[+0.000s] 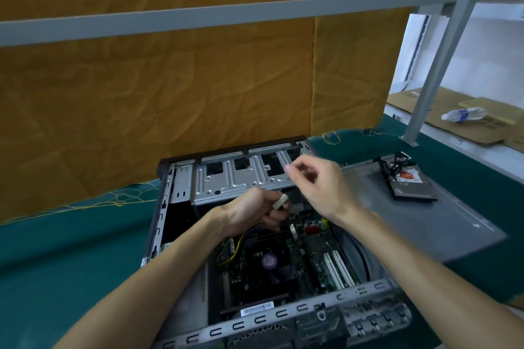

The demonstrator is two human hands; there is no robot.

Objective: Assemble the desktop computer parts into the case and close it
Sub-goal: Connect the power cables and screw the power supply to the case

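The computer case [175,195] lies open on its side in the middle of the green table [56,249], its far end against a wrinkled mustard cloth [170,79]. Inside it sit a green circuit board [314,249], a black fan [269,262] with a purple centre, two white slots [338,265] and yellow wires [241,241]; a metal drive cage [235,176] spans the far end. The left hand [255,211] grips a pale plug [280,201] above the board. The right hand [320,187] hovers just beside it, fingers loosely curled and blurred, holding nothing I can see. On the right, the grey side panel [425,224] lies flat with a hard drive [411,183] on it; its red label is unreadable. Far right, a water bottle [463,114] lies on cardboard [482,127]. A barcode sticker [257,309] shows near the case's near edge.
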